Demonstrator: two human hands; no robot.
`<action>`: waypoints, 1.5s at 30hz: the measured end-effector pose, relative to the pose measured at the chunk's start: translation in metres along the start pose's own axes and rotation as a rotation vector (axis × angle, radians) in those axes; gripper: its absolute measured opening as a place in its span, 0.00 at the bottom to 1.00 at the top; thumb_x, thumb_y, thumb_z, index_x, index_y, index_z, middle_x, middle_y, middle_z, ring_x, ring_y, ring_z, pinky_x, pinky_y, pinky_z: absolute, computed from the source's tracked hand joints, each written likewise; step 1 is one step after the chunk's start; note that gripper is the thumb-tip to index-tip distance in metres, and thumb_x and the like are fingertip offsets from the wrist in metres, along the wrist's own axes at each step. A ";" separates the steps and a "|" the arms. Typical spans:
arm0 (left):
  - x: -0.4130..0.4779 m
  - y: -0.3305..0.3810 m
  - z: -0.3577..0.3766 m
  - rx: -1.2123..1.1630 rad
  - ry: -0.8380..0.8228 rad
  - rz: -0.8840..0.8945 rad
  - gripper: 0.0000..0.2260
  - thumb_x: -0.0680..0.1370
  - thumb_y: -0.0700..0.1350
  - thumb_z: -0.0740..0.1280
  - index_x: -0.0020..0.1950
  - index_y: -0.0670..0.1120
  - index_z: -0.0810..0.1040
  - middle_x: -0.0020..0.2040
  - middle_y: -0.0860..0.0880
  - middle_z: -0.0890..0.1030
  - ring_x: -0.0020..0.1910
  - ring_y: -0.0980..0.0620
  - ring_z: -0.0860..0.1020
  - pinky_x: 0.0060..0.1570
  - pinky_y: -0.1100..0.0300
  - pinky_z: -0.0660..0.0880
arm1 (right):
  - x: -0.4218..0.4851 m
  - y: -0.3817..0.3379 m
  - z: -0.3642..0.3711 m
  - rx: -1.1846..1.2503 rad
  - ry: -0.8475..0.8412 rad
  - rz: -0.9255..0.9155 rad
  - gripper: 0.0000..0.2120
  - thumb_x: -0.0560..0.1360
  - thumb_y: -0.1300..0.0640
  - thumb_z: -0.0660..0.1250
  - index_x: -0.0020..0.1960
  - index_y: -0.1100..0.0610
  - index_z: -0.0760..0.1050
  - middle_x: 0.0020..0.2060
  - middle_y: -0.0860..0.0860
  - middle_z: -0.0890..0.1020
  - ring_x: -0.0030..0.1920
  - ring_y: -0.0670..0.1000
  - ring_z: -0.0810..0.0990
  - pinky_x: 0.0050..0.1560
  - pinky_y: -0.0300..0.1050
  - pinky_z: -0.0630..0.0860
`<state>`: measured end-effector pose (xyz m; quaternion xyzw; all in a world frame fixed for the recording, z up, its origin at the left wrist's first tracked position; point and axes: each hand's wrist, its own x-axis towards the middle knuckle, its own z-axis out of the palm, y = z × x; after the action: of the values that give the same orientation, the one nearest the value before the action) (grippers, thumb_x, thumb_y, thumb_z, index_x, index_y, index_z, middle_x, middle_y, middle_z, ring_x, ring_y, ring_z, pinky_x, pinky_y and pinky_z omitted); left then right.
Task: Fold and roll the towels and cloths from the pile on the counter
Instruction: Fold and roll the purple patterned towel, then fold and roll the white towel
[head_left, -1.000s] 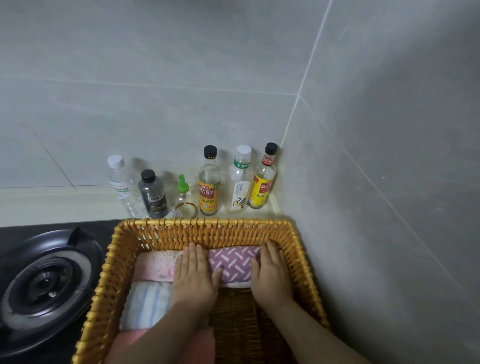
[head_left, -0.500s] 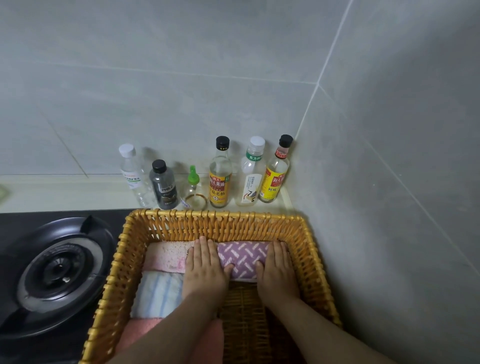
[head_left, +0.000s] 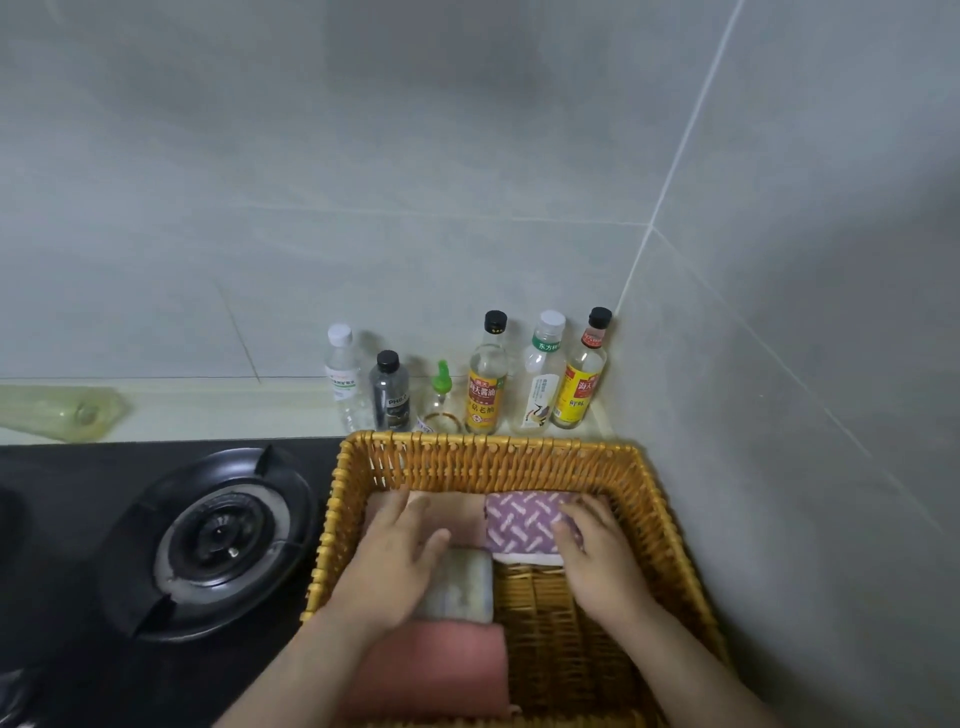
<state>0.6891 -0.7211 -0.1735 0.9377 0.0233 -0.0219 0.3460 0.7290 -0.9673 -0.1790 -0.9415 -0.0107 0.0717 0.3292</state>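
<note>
Left of the wicker basket (head_left: 488, 442) sat a gas burner (head_left: 218, 540). In the basket's left half, the left hand (head_left: 395, 561) lay flat, fingers spread, over a pink roll (head_left: 460, 514) by the far wall. A pale striped roll (head_left: 462, 587) and a pink towel (head_left: 436, 670) lay nearer. In the basket's far right, the right hand (head_left: 597, 556) pressed straight fingers on the purple patterned cloth (head_left: 522, 525). Letting go abruptly could let that cloth unfold into the bare right half.

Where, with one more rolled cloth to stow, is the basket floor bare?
Bare wicker floor lies right of the striped roll and pink towel, in front of the purple cloth, up to the right wall of the basket; the right hand crosses it. The left column is full.
</note>
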 end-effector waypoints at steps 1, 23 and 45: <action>-0.007 -0.004 -0.010 -0.029 0.041 0.001 0.26 0.81 0.56 0.58 0.76 0.47 0.62 0.78 0.49 0.56 0.78 0.52 0.52 0.76 0.56 0.52 | -0.006 -0.007 -0.002 0.020 0.021 -0.007 0.19 0.82 0.48 0.56 0.69 0.53 0.72 0.71 0.46 0.65 0.73 0.50 0.62 0.74 0.48 0.61; -0.218 -0.118 -0.191 -0.187 0.358 -0.124 0.39 0.68 0.76 0.53 0.76 0.61 0.58 0.77 0.63 0.54 0.76 0.66 0.46 0.76 0.54 0.52 | -0.146 -0.234 0.044 0.110 -0.148 -0.473 0.18 0.82 0.50 0.58 0.72 0.45 0.67 0.68 0.32 0.60 0.70 0.34 0.56 0.71 0.36 0.54; -0.521 -0.018 -0.185 0.038 0.656 -0.733 0.27 0.80 0.59 0.57 0.78 0.59 0.54 0.78 0.61 0.51 0.75 0.64 0.46 0.77 0.55 0.50 | -0.292 -0.268 0.075 0.100 -0.604 -0.964 0.21 0.82 0.50 0.57 0.75 0.45 0.63 0.74 0.39 0.63 0.71 0.36 0.58 0.70 0.34 0.56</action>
<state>0.1725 -0.6015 -0.0149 0.8315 0.4591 0.1536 0.2725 0.4363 -0.7308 -0.0324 -0.7513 -0.5291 0.1796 0.3511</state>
